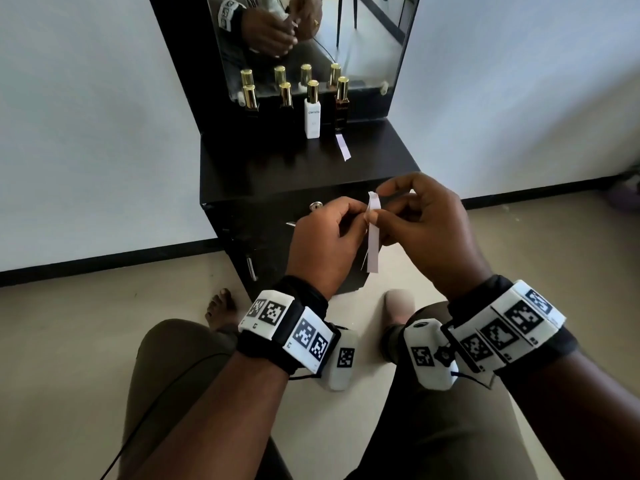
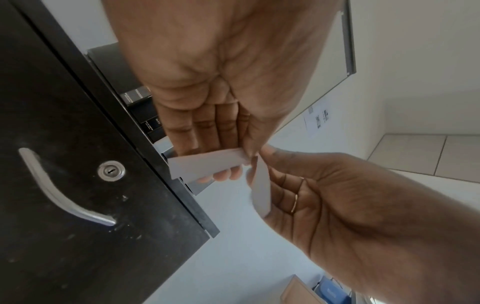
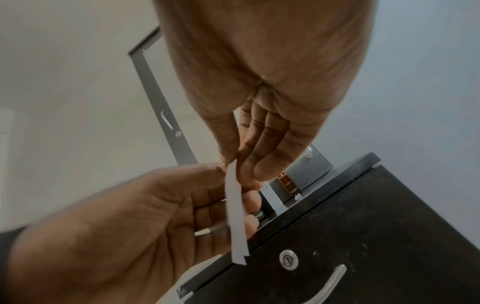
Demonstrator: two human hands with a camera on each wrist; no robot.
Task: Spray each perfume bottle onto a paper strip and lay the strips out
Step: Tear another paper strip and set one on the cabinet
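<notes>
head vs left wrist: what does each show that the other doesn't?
Head only: four gold-capped bottles, including the white bottle, one laid strip before the rightmost, and the mirror. Left wrist only: the palm sides, a ring on the right hand, and the drawer handle. Both: the left hand and right hand pinching paper strips before the dark cabinet.

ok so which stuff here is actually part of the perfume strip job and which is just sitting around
Part of the job:
- four perfume bottles
- paper strips pinched by left hand and right hand
- strip already laid down before the rightmost bottle

Just there:
- mirror
- cabinet lock
- drawer handle
</notes>
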